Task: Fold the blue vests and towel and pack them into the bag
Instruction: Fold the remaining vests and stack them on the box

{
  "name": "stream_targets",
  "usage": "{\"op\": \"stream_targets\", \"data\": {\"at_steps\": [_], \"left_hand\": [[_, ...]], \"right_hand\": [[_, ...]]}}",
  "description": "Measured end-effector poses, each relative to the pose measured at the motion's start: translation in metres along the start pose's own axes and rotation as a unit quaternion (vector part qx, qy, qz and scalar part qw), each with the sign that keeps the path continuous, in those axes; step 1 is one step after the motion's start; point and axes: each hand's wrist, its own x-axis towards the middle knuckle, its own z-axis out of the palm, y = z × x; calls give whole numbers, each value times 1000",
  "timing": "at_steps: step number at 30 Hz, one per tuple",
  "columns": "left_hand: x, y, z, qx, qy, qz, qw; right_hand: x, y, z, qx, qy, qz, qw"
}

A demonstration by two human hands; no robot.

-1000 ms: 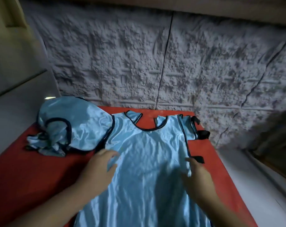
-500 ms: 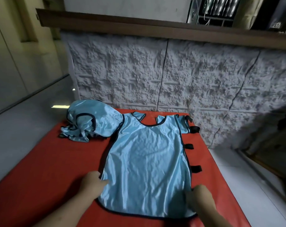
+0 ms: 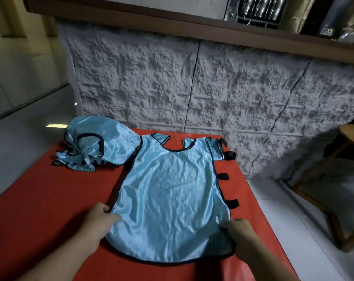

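A shiny light-blue vest (image 3: 172,195) with black trim lies flat on the red mat (image 3: 50,199), neck toward the wall, black tabs along its right side. My left hand (image 3: 95,226) pinches the vest's lower left edge, thumb on top. My right hand (image 3: 239,232) grips the lower right edge near the hem. A second blue vest (image 3: 95,147) lies crumpled in a heap at the mat's far left corner, overlapping the flat vest's shoulder. No bag or towel is in view.
A rough white textured wall (image 3: 192,88) rises right behind the mat, topped by a brown ledge. A wooden table or stool (image 3: 350,138) stands on the pale tiled floor to the right. Pale floor lies to the left.
My hands slid from the vest's middle down to its lower side edges and took hold there. The view has tilted up, showing more of the wall.
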Motion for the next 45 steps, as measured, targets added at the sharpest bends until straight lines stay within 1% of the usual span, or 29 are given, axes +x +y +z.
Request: {"op": "stream_targets", "data": {"at_steps": [3, 5, 6, 8, 13, 15, 18, 22, 27, 32, 37, 39, 42, 45], "left_hand": [[1, -5, -6, -12, -30, -39, 999], [-4, -6, -7, -4, -37, -49, 998], [-8, -6, -7, -2, -36, -46, 998], [-11, -8, -7, 0, -28, -38, 999], [-13, -14, -3, -34, -11, -46, 998], [-12, -16, -3, 1, 7, -33, 999], [-11, -18, -6, 59, 25, -20, 998], [-8, -25, -8, 91, 46, -32, 994], [-11, -26, -7, 79, 55, -48, 994], [-20, -20, -4, 33, 50, -69, 996], [-25, -19, -5, 50, 53, -67, 995], [-27, -17, -5, 55, 52, -64, 995], [-28, -15, -5, 55, 46, -59, 996], [-30, -12, -5, 50, 43, -50, 997]], "right_hand": [[2, 4, -10, 21, -79, 96, 992], [3, 7, -15, 33, -115, 113, 986], [2, 6, -17, 39, -118, 114, 986], [1, 4, -21, 63, -118, 104, 986], [3, 2, -29, 114, -70, 67, 989], [8, 5, -29, 105, -31, 70, 992], [17, 14, -31, 95, -17, 81, 992], [31, 23, -36, 100, -33, 98, 990], [34, 26, -39, 100, -63, 109, 987], [30, 25, -33, 61, -38, 119, 990], [25, 19, -33, 59, -41, 115, 991], [25, 16, -36, 67, -53, 115, 990], [20, 13, -46, 72, -115, 131, 982], [17, 13, -57, 59, -127, 136, 981]]}}
